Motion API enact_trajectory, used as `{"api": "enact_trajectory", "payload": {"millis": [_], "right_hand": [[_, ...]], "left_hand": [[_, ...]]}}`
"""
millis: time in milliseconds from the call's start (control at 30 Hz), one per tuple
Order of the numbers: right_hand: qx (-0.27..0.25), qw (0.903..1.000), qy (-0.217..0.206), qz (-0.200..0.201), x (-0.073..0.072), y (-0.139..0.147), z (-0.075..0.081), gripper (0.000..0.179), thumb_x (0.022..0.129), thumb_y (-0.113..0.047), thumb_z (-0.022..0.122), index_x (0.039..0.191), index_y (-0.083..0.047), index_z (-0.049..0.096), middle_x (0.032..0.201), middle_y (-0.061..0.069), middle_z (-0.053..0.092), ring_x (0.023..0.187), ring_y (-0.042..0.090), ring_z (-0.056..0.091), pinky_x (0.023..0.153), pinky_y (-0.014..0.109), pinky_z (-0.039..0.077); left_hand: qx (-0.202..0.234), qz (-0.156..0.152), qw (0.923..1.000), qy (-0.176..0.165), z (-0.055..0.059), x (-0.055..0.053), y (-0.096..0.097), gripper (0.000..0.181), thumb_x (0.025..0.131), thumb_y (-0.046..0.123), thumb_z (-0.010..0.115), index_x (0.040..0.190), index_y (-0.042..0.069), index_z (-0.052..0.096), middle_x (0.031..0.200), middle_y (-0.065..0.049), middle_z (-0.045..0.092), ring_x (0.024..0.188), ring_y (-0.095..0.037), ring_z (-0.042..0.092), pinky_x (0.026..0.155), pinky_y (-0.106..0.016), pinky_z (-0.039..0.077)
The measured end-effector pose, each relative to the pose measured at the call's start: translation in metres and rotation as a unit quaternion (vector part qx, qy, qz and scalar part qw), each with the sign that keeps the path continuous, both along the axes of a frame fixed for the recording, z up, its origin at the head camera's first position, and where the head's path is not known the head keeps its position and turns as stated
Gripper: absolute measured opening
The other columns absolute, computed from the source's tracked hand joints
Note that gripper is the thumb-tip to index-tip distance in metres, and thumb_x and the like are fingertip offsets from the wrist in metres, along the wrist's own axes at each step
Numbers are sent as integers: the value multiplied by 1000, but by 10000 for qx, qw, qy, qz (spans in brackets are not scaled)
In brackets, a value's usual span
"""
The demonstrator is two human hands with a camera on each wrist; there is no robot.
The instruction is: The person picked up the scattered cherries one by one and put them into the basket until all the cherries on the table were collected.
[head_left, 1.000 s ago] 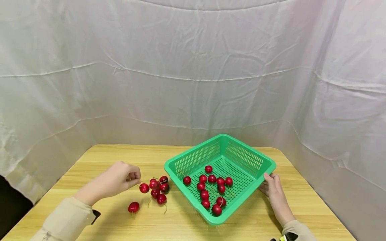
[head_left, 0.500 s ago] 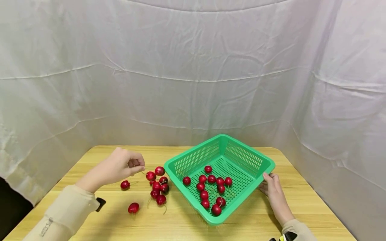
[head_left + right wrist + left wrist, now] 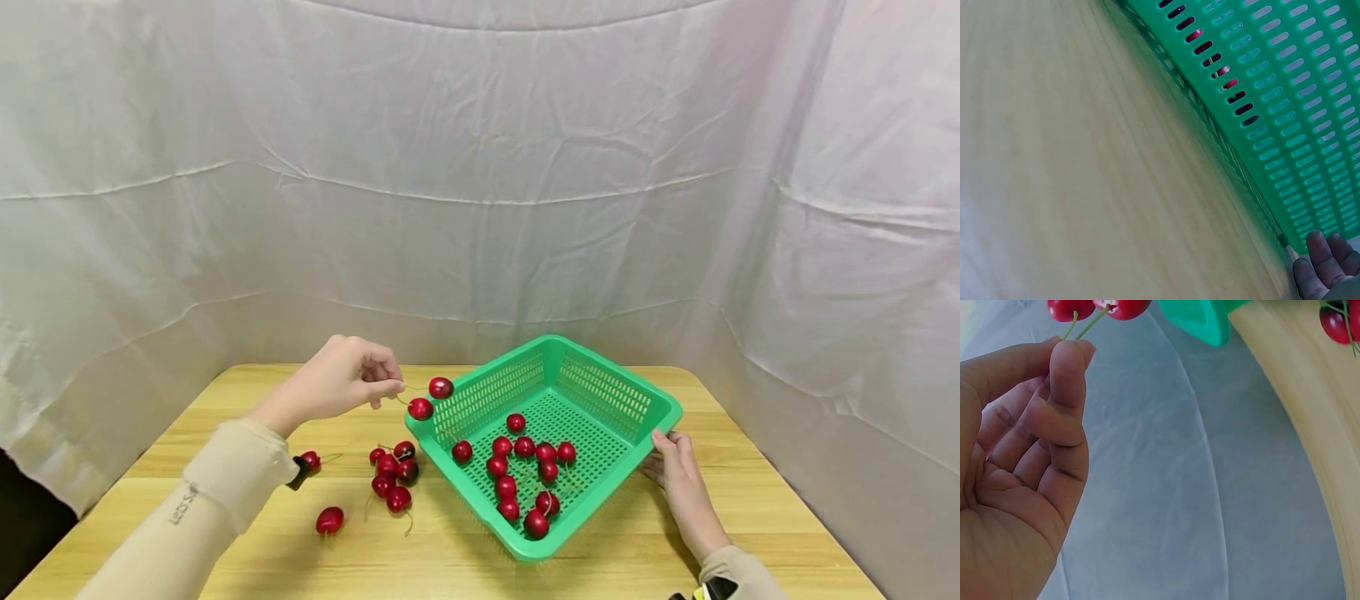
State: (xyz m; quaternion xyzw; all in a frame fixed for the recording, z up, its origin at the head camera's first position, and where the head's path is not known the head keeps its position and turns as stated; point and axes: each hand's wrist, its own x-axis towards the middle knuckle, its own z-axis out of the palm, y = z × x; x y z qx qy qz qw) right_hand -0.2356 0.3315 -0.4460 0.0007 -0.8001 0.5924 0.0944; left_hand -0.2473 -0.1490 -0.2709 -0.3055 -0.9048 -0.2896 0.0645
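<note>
My left hand [image 3: 348,379] pinches the thin stems of two cherries between thumb and fingertips. One red cherry [image 3: 441,388] hangs just beyond the other cherry [image 3: 420,409], both overlapping the left corner of a green plastic basket [image 3: 555,362] in the head view. In the left wrist view, green stems [image 3: 1090,325] run into the pinch and the other fingers curl loosely. My right hand [image 3: 684,492] grips the basket's right corner, thumb on the rim and fingers beneath. The basket stands tilted, with several cherries [image 3: 506,487] spread over its slotted floor.
A cluster of several cherries [image 3: 398,499] lies on the wooden table [image 3: 600,575] left of the basket. Two lone cherries sit further left: one cherry [image 3: 329,521] nearer the front, another cherry [image 3: 311,461] beside the left cuff. A pale curtain [image 3: 480,250] surrounds the table.
My left hand has lifted two cherries by their stems and moved up and right to the basket's left corner. Another cherry has come to lie left of the cluster. The right hand stays put.
</note>
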Motion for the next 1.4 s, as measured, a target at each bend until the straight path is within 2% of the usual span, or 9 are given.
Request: {"api": "enact_trajectory", "payload": {"millis": [133, 333, 567, 700, 867, 1000, 1200, 1400], "right_hand": [[66, 10000, -27, 13, 1, 0, 0, 61, 117, -50, 26, 152, 0, 27, 143, 19, 47, 107, -5, 59, 95, 13, 50], [35, 10000, 6, -10, 0, 1, 0, 57, 117, -47, 26, 150, 0, 29, 139, 17, 50, 107, -3, 60, 95, 15, 52], [24, 10000, -54, 52, 0, 2, 0, 63, 117, -51, 26, 153, 0, 26, 145, 20, 46, 108, -6, 59, 96, 11, 50], [25, 9998, -137, 109, 0, 2, 1, 64, 116, -53, 26, 155, -2, 23, 149, 19, 42, 110, -7, 58, 97, 10, 48], [33, 9998, -141, 145, 0, 2, 1, 63, 116, -53, 25, 154, -3, 24, 148, 17, 42, 112, -6, 58, 98, 10, 48], [50, 9998, -148, 154, 0, 2, 1, 63, 116, -53, 25, 154, -3, 24, 149, 17, 42, 112, -6, 58, 98, 11, 48], [37, 9998, -169, 133, 0, 2, 2, 63, 116, -54, 26, 154, -3, 24, 149, 17, 42, 112, -5, 58, 98, 11, 48], [41, 9998, -163, 127, 1, 2, 2, 63, 116, -53, 26, 154, -3, 24, 148, 17, 42, 112, -5, 58, 98, 11, 48]], "left_hand": [[98, -118, 9998, -151, -1, -8, 13, 10, 98, 14, 79, 88, 15, 78, 79, 5, 78, 63, -10, 72, 67, -27, 61], [-3, -60, 9997, -250, -8, -15, 32, 9, 97, 12, 79, 88, 11, 79, 76, -5, 79, 60, -9, 71, 69, -27, 59], [-85, -88, 9986, -516, -16, -18, 49, 12, 97, 14, 79, 85, 14, 78, 74, -2, 79, 62, -18, 74, 73, -29, 60], [-186, -244, 9974, -647, -21, -21, 56, 11, 97, 12, 79, 86, 13, 78, 75, 2, 79, 61, -15, 73, 69, -27, 60], [-378, -410, 9965, -628, -26, -23, 64, 14, 98, 9, 78, 84, 13, 76, 75, 2, 77, 61, -12, 72, 64, -24, 58], [-625, -536, 9957, -415, -28, -24, 70, 15, 97, 7, 79, 83, 13, 76, 77, 0, 77, 65, -8, 69, 66, -21, 57], [-1076, -713, 9916, 100, -31, -23, 78, 13, 95, 7, 81, 85, 15, 79, 81, 4, 78, 70, -2, 67, 68, -17, 57], [-1420, -709, 9868, 327, -35, -22, 83, 11, 95, 8, 81, 87, 15, 81, 86, 6, 78, 76, -2, 68, 74, -19, 58]]}}
